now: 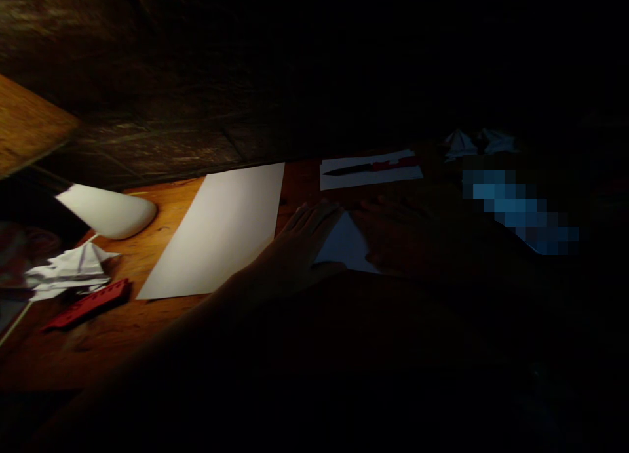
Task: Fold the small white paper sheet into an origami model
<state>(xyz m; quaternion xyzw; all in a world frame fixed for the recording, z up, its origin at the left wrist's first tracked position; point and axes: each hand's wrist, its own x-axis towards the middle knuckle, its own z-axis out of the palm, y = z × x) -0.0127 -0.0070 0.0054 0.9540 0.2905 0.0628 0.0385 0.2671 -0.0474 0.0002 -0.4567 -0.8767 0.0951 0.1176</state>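
Note:
A small white piece of paper (345,244), which looks like a folded triangle, lies on the wooden table between my hands. My left hand (307,236) rests flat along its left side, fingers stretched forward and thumb across its lower edge. On the opposite side, my right hand (396,227) is very dark; its fingers seem stretched out flat, touching the paper's right edge. Left of my left hand lies a large white sheet (223,233). Beyond my hands, a knife (351,169) with a dark blade and red handle rests on smaller white paper (339,183).
Folded paper shapes (81,269) and a red toothed object (91,304) lie at left, by a white lamp-like object (115,214). More folded papers (459,141) stand at the back right, near a pixelated bluish glowing area (515,207). A dark wall (181,145) runs behind the table.

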